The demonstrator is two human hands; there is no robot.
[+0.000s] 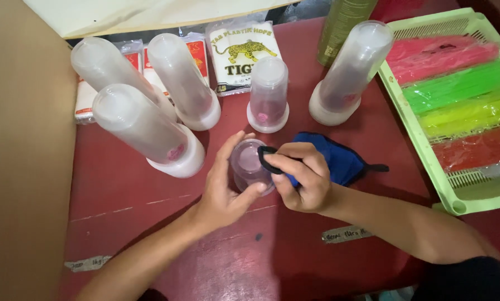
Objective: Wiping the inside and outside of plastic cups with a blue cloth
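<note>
A: Left hand (222,192) is cupped around a clear cup (249,167), fingers on its left side, thumb at the near rim. Cup sits on the red table (122,195), dead centre.

B: Right hand?

A: Right hand (303,178) is closed, pinching a black strap (267,161) at the cup's rim. The strap belongs to a blue cloth (336,159) lying just behind that hand; another bit of strap sticks out on its right end.

B: Rest of it, left to right?

A: Brown board (21,150) stands along the left edge. Then three stacks of cups (144,131), upside down, leaning this way: two at the back, one nearer. Flat white packets (236,53) lie behind them. A short stack (268,95) stands right behind the held cup, apart from it. A tall stack (350,72) is further right, with a green bottle (345,25) behind it. At far right a light-green tray (456,195) holds straws (462,83) in bands: pink, green, yellow-green, red.

B: Anything else on the table?

A: Two strips of tape (345,234) near the front edge. Can't read them.
</note>
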